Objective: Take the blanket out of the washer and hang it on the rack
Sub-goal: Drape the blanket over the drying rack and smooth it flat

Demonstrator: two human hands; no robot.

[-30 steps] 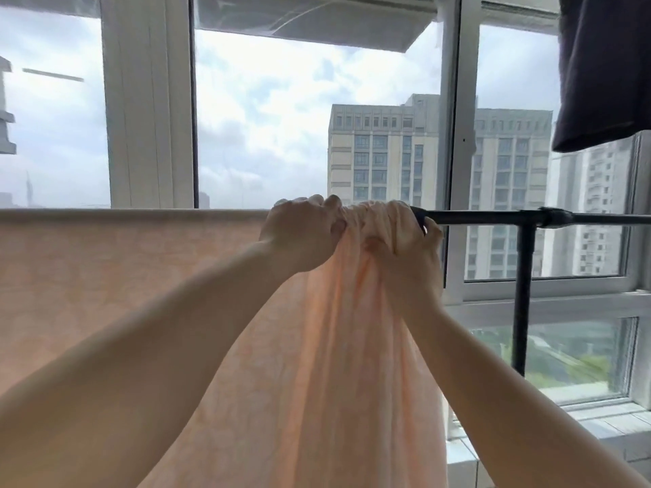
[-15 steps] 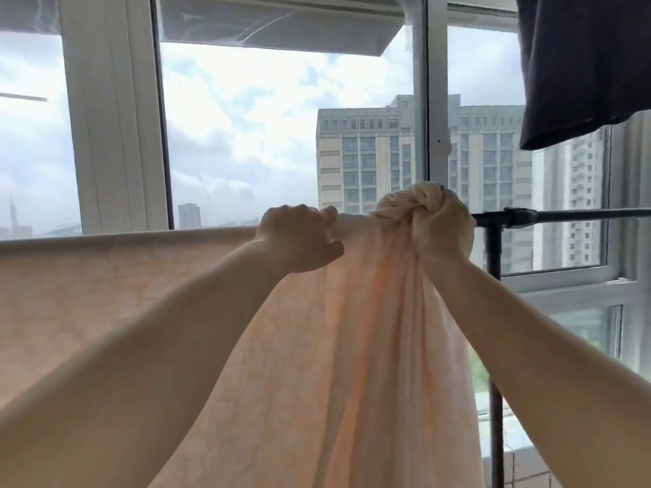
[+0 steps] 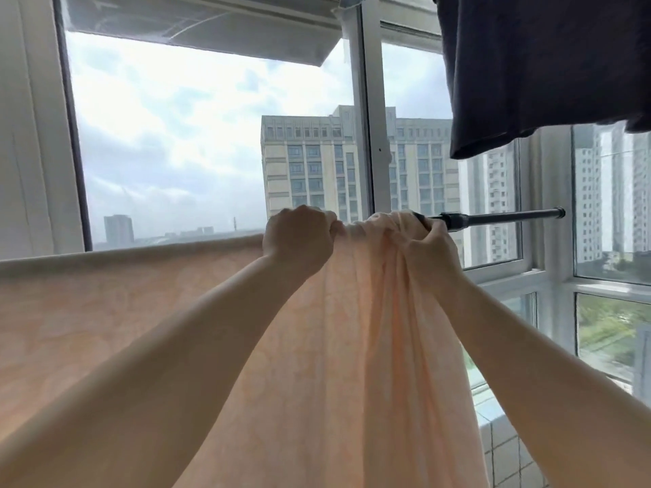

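Observation:
A pale peach blanket [image 3: 105, 311] hangs over the black rack bar [image 3: 493, 218], spread flat on the left and bunched in folds at the middle. My left hand [image 3: 299, 237] grips the blanket's top edge on the bar. My right hand [image 3: 426, 248] grips the bunched folds just right of it, beside the bare stretch of the bar. The bar's right end sticks out free of cloth. Most of the bar is hidden under the blanket.
A dark garment [image 3: 542, 65] hangs overhead at the upper right. Large windows [image 3: 197, 142] with white frames stand right behind the rack. A tiled ledge [image 3: 500, 438] runs below the window at the lower right.
My right hand has come down from the raised bunch and now holds the folds lower, against the bar. The view has shifted, so the bar's right end now shows.

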